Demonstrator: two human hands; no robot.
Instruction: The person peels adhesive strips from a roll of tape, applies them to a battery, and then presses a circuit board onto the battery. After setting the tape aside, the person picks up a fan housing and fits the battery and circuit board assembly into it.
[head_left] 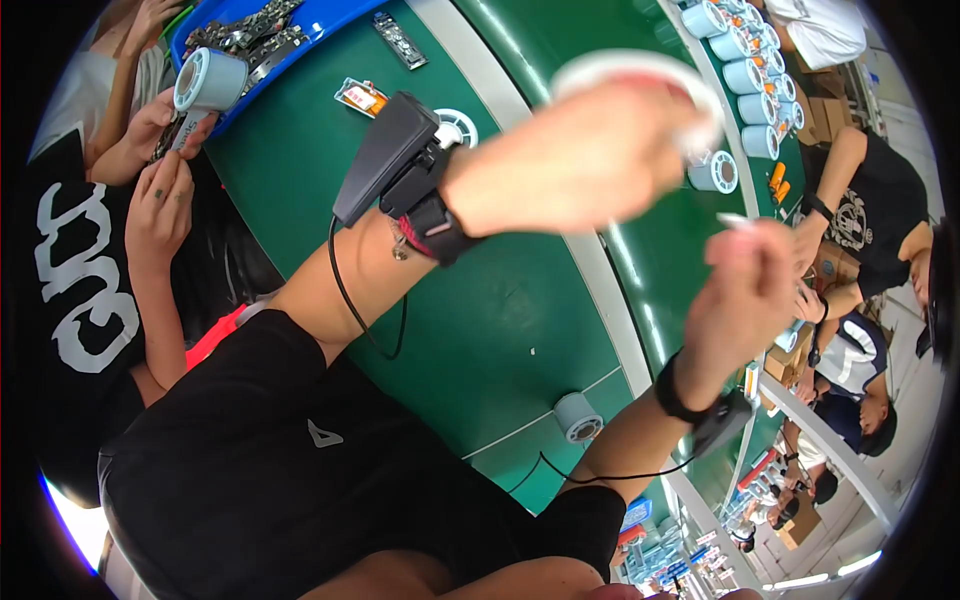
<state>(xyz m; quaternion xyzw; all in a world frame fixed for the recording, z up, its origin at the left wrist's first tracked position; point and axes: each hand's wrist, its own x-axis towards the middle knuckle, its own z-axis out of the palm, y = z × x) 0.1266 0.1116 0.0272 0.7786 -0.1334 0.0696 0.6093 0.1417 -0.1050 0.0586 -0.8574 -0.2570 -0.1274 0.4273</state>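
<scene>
The left hand (pixel 575 160) is gripping a pale, blurred tape roll (pixel 640 85) above the green table (pixel 500 320), while the right hand (pixel 745 290) is pinching what looks like the tape's loose end (pixel 735 220). A small grey roll (pixel 577 416) is lying near the table's edge, and a neighbouring person's hands (pixel 160 150) are holding another roll (pixel 205 82) beside a blue tray (pixel 320 20)

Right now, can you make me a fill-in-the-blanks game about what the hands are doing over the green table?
1. The left hand holds a blurry white ____ of tape.
2. The right hand pinches the tape's loose ____.
3. The table is coloured ____.
4. Each wrist wears a ____ strap.

Missing words: roll; end; green; black
</scene>
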